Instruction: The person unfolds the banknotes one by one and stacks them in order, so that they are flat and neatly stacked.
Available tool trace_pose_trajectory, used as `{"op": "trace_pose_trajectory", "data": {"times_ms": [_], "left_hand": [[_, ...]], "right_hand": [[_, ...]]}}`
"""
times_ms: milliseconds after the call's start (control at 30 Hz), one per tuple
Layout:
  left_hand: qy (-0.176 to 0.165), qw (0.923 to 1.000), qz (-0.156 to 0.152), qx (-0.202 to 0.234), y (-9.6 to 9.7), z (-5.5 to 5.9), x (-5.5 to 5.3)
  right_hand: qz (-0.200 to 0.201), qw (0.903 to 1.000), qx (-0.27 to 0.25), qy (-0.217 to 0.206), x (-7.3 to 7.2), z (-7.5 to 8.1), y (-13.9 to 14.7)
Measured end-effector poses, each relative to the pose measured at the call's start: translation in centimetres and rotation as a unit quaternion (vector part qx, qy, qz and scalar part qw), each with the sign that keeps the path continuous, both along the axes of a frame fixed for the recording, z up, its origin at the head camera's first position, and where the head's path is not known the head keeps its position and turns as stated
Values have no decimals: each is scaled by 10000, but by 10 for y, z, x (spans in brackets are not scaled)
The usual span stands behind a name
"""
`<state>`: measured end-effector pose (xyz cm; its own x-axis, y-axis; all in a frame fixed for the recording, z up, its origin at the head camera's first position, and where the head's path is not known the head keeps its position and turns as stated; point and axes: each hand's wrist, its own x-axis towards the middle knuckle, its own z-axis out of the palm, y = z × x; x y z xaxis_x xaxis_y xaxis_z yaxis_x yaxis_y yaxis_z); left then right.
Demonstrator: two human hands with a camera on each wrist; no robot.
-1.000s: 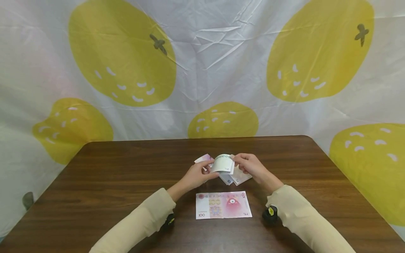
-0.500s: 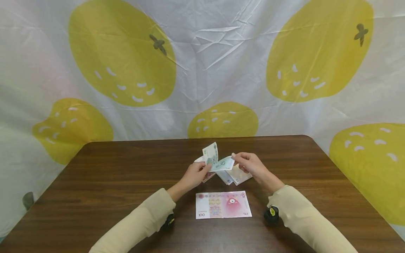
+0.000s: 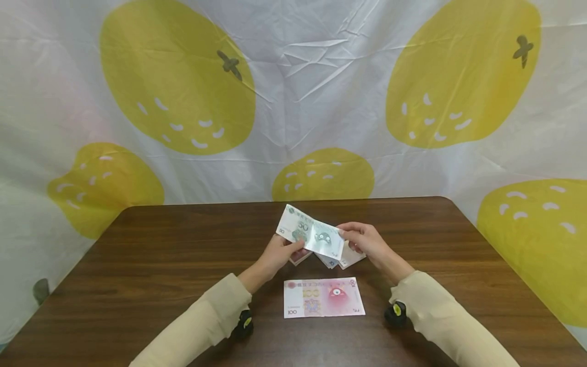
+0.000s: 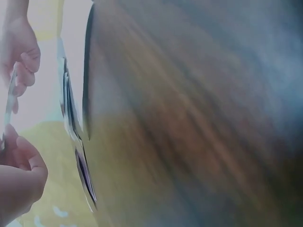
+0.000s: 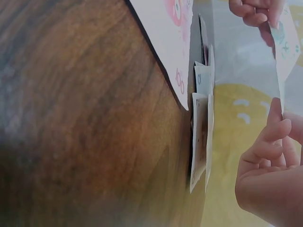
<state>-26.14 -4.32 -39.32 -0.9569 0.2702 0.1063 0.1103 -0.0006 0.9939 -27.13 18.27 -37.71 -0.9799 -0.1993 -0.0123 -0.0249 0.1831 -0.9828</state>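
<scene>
A green 50 banknote [image 3: 314,234] is stretched between both hands above the table, its printed face turned up. My left hand [image 3: 277,252] pinches its lower left edge, thumb on top. At its right end my right hand [image 3: 367,242] grips the note between thumb and fingers. Below it, partly hidden, lies a fanned pile of notes: a reddish one [image 3: 300,256], a bluish one [image 3: 327,261] and a pale brown one [image 3: 351,256]. A pink 100 banknote [image 3: 323,297] lies flat nearer to me. The right wrist view shows the pile's brown note [image 5: 200,137] edge-on.
The dark wooden table [image 3: 183,255] reaches back to a white curtain [image 3: 293,102] printed with yellow fruit. Black wrist cameras, such as the right one [image 3: 396,313], sit under the cuffs close over the tabletop.
The 50 note, curled and showing its pale side a second ago, has been unfolded and flattened out, printed face up. The left hand has shifted slightly left; the pink 100 stays put.
</scene>
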Motion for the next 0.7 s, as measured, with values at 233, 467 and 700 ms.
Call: {"op": "trace_pose_trajectory", "data": {"times_ms": [233,467,700], "left_hand": [[-296,9987,135,386,-4,2,-2],[-116,9985,284,448,-15,8,-4],[-103,9991,59,395,-20,7,-1]], "right_hand": [[85,9999,12,123,1,0,5],[331,9994,58,80,3,0,14],[574,9982,169,78,5,-3,21]]}}
